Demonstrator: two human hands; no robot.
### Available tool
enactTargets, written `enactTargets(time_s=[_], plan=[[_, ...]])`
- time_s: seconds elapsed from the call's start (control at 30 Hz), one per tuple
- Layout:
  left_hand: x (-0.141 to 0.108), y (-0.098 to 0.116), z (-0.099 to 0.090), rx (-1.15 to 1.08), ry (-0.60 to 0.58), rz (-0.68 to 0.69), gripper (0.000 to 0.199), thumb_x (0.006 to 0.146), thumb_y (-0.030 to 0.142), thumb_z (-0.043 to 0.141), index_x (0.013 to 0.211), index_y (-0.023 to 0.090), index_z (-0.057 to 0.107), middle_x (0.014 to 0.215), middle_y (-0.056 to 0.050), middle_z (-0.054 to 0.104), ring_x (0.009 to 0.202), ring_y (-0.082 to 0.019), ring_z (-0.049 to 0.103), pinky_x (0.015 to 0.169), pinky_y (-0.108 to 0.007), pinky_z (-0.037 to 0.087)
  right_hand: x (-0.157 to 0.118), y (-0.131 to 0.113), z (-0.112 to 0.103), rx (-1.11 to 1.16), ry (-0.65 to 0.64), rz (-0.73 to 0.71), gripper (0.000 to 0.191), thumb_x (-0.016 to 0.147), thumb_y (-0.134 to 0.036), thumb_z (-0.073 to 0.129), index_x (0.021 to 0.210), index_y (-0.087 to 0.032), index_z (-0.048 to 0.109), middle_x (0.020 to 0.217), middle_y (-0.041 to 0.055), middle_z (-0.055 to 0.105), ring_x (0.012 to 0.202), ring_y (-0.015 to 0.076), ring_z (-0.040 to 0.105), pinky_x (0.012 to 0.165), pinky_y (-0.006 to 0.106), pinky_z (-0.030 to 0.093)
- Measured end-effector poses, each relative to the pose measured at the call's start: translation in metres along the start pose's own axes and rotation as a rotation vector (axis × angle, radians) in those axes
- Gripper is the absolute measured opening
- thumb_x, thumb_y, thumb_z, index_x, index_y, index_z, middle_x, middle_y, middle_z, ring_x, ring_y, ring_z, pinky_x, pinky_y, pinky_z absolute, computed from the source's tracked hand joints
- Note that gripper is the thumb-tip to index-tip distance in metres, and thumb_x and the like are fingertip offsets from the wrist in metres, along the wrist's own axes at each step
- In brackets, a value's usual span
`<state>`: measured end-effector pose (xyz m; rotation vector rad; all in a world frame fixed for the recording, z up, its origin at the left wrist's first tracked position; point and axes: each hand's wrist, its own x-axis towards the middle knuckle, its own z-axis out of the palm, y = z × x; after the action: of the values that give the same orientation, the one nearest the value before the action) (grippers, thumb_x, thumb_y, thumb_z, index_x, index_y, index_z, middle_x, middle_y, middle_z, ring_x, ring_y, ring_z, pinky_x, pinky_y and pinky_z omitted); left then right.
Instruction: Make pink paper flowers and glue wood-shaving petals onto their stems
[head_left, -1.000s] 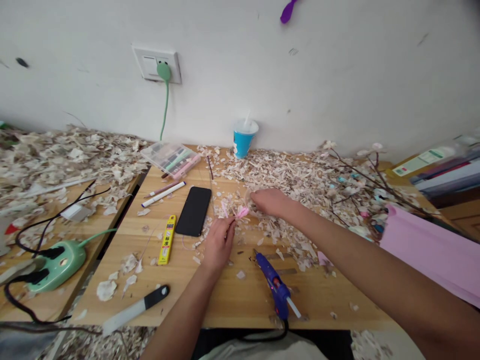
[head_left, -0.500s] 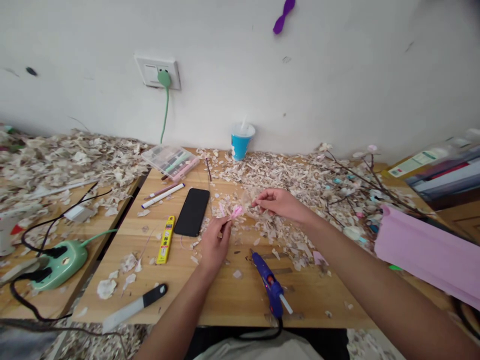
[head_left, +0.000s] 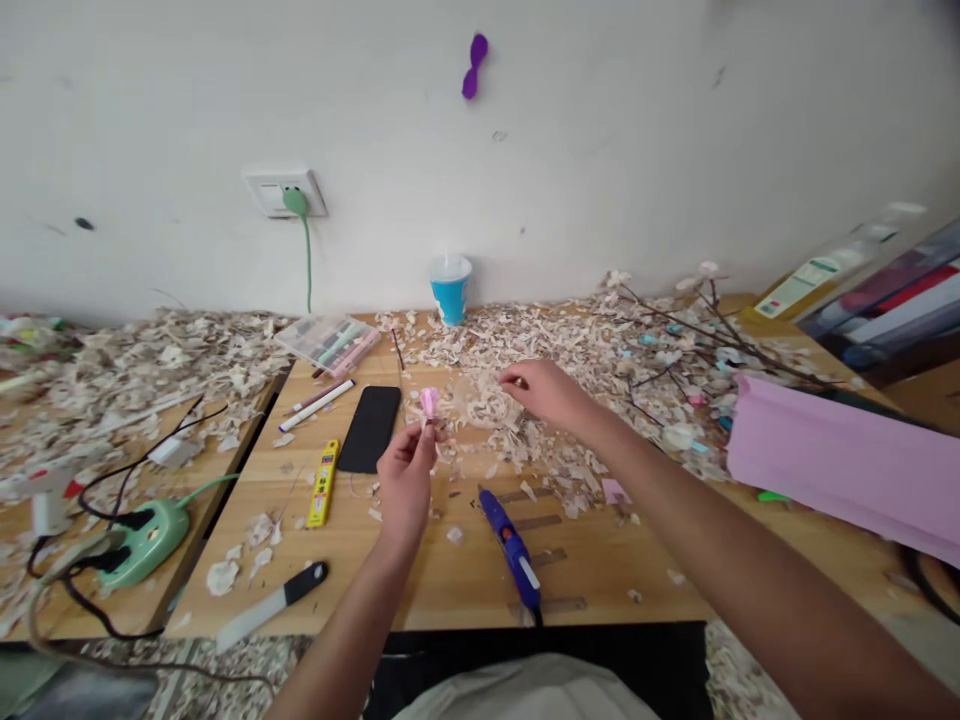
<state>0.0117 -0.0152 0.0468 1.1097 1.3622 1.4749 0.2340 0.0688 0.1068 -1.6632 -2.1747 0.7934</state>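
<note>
My left hand (head_left: 407,468) is closed in a pinch around the base of a small pink flower bud (head_left: 430,402), which stands upright above the fingertips. To its right, my right hand (head_left: 549,394) hovers at a pile of pale, dry petal-like flakes (head_left: 491,402). Its thumb and fingers are pressed together; whatever may be between them is too small to make out. Nearer my body, a blue glue gun (head_left: 511,548) lies on the wooden table (head_left: 600,590). A black phone (head_left: 369,430) rests just left of my left hand.
Left of the phone lie a yellow box (head_left: 323,484), a white marker (head_left: 316,406) and a black-handled blade (head_left: 271,606). A blue cup (head_left: 451,290) stands by the wall. Flower branches (head_left: 697,330) and a pink sheet (head_left: 832,460) are at right. A green power strip (head_left: 146,545) sits left.
My left hand has drawn the pink flower bud back from the flakes and turned it upright. My right hand has come apart from it, staying over the pile. The camera view has shifted.
</note>
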Motion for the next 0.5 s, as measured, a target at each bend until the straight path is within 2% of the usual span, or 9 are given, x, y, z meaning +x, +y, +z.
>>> enactTargets(time_s=[0.13, 0.23, 0.33, 0.5], plan=[[0.003, -0.028, -0.007, 0.134, 0.068, 0.076, 0.029, 0.088, 0.045, 0.065, 0.09, 0.017, 0.072, 0.083, -0.005, 0.072, 0.074, -0.016, 0.064, 0.069, -0.026, 0.05, 0.04, -0.009, 0.009, -0.289, -0.238, -0.071, 0.034, 0.095, -0.038, 0.062, 0.121, -0.017, 0.062, 0.123, 0.0084, 0.064, 0.106, 0.0215, 0.064, 0.091, 0.045, 0.055], [0.005, -0.043, -0.01, 0.151, 0.109, 0.086, 0.029, 0.089, 0.045, 0.063, 0.092, 0.017, 0.072, 0.087, -0.006, 0.074, 0.082, -0.018, 0.068, 0.077, -0.029, 0.052, 0.056, -0.017, 0.024, -0.452, -0.347, -0.102, 0.035, 0.095, -0.038, 0.062, 0.124, -0.018, 0.06, 0.125, 0.0091, 0.063, 0.107, 0.0215, 0.064, 0.091, 0.044, 0.056], [0.006, -0.05, -0.013, 0.159, 0.115, 0.097, 0.028, 0.09, 0.045, 0.061, 0.092, 0.018, 0.072, 0.089, -0.006, 0.074, 0.086, -0.019, 0.068, 0.082, -0.03, 0.052, 0.06, -0.017, 0.032, -0.563, -0.387, -0.14, 0.035, 0.096, -0.038, 0.061, 0.124, -0.018, 0.061, 0.126, 0.0092, 0.062, 0.107, 0.0215, 0.064, 0.091, 0.044, 0.056], [0.006, -0.052, -0.015, 0.171, 0.094, 0.096, 0.027, 0.09, 0.044, 0.063, 0.094, 0.019, 0.073, 0.09, -0.006, 0.075, 0.087, -0.02, 0.069, 0.083, -0.031, 0.052, 0.058, -0.01, 0.033, -0.673, -0.372, -0.191, 0.033, 0.096, -0.038, 0.06, 0.123, -0.019, 0.061, 0.125, 0.0089, 0.063, 0.106, 0.0209, 0.064, 0.09, 0.043, 0.056]])
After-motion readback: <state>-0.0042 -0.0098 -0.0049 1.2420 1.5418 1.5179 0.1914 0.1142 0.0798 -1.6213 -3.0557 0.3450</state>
